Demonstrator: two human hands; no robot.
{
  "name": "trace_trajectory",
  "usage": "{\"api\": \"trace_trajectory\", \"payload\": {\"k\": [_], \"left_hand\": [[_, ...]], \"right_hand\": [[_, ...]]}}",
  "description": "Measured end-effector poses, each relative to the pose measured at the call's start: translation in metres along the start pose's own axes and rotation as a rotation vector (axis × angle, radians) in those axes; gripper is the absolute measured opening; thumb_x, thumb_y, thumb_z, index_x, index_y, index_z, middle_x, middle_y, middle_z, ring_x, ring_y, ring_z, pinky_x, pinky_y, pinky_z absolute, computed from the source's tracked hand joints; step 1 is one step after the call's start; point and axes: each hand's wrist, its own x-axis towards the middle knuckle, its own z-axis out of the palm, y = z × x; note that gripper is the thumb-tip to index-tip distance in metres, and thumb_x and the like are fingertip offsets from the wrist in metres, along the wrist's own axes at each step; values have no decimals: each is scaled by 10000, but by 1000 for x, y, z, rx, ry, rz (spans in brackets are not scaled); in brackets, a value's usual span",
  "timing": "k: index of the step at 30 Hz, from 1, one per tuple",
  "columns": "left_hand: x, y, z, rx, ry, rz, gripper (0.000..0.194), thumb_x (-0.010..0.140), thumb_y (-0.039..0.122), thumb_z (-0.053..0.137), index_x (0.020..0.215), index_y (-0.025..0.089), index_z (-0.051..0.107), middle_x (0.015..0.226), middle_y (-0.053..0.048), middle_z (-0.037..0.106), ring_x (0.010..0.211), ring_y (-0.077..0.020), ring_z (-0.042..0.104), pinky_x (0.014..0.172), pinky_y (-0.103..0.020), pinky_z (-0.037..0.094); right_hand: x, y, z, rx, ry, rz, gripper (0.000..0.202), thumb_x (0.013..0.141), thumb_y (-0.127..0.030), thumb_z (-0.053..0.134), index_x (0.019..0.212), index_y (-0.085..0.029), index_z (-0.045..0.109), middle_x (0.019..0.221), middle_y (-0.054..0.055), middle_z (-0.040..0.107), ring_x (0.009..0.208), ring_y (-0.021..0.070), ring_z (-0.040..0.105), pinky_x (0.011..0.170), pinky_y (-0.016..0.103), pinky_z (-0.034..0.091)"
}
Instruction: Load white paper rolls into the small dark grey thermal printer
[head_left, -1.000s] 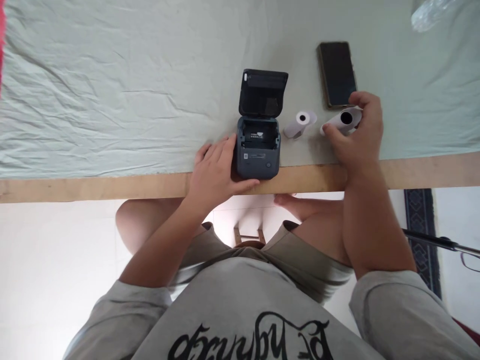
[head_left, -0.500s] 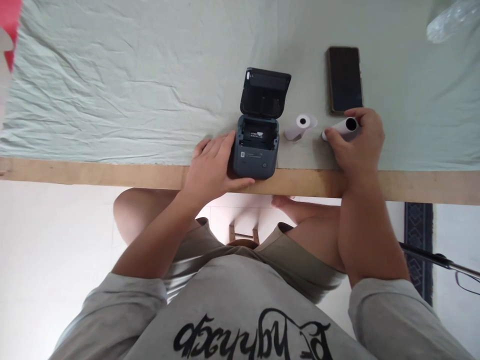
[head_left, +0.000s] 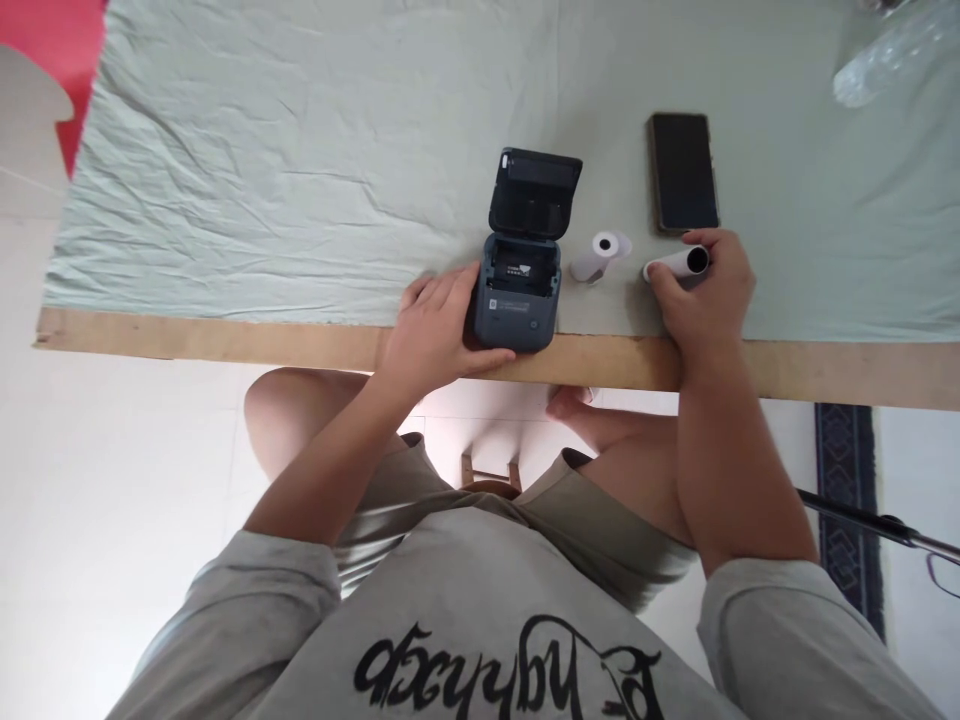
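A small dark blue-grey label printer sits near the table's front edge, its black lid swung up and the paper bay exposed. My left hand grips it, fingers along the left side and thumb across the front. To the right of the printer stands a white paper roll with a small dark core and a loose paper end. Farther right, my right hand is closed on another white roll, slimmer, with a wide dark opening at its end. Thumb and fingers hold it from opposite sides.
A dark smartphone lies just beyond my right hand. At the far right is a clear plastic bottle. Pale green cloth covers the table up to its wooden front edge. A red object shows at the far left.
The whole view has shifted slightly, showing more at the left end of the table. Both hands keep the same hold, and the printer lid stays raised.
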Motion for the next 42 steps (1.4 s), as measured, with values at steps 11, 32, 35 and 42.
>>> {"api": "trace_trajectory", "payload": {"k": [11,32,35,42], "left_hand": [[-1,0,-3,-14,-10,20,984,806,605,761,1570,128,365,1535,-184,558,1438,-373,506,1249,-495,276],[-4,-4,0,-62,15,46,1046,777,730,749,1566,150,381,1582,-183,516,1450,-373,499,1258,-512,261],[-3,-5,1,-68,10,56,1045,784,729,744,1568,143,380,1570,-189,527,1446,-375,502,1254,-514,262],[-3,-5,0,-81,11,64,1074,772,734,754,1577,135,372,1574,-194,522,1457,-383,491,1250,-522,266]], "right_hand": [[-2,-11,-3,6,86,-19,392,790,-386,738,1147,-389,575,1052,47,648,938,275,565,919,528,496],[-16,-163,4,156,-370,-365,354,933,-246,521,1258,-361,601,1289,12,714,1180,270,679,1042,526,562],[-17,-157,14,127,-406,-313,333,913,-236,567,1213,-361,636,1306,11,735,1208,292,678,1065,561,550],[-10,-149,28,78,-368,-277,227,878,-209,620,1033,-368,664,1200,-25,779,1161,301,709,1015,572,568]]}}
